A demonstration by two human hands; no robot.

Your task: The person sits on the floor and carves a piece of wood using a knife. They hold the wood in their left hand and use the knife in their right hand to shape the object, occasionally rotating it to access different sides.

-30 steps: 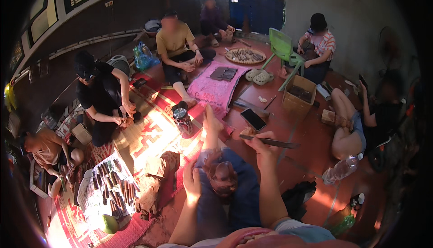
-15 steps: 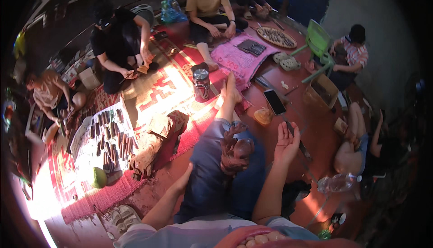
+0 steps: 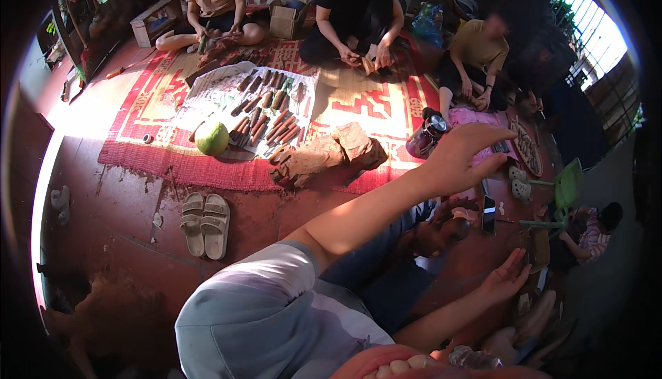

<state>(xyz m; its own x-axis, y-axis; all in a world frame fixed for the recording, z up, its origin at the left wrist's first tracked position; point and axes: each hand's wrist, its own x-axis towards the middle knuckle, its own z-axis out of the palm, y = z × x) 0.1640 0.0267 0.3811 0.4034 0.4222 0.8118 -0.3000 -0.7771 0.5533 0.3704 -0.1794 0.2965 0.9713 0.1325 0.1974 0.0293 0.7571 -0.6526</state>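
Note:
My left hand [image 3: 463, 160] is raised in front of me at the end of an outstretched arm. Its thumb stands apart from the fingers and nothing is in it. Below it, a reddish-brown carved wooden figure [image 3: 441, 236] rests on my legs in blue trousers, untouched by either hand. My right hand [image 3: 507, 279] is held palm up to the right of the carving, fingers stretched and holding nothing. A dark flask with a metal lid [image 3: 429, 133] stands just beyond my left hand. On the floor past the carving lies a phone [image 3: 489, 215].
Rough wood chunks [image 3: 317, 160] lie on the red patterned mat [image 3: 138, 151], near a green round fruit [image 3: 212, 138] and rows of carving tools [image 3: 265, 114] on paper. Sandals [image 3: 205, 226] are on the tiles. Several people sit around; a green chair [image 3: 568, 185] stands right.
The view has swung to the left. My left hand has risen from beside my leg to above the carving; my right hand stays palm up.

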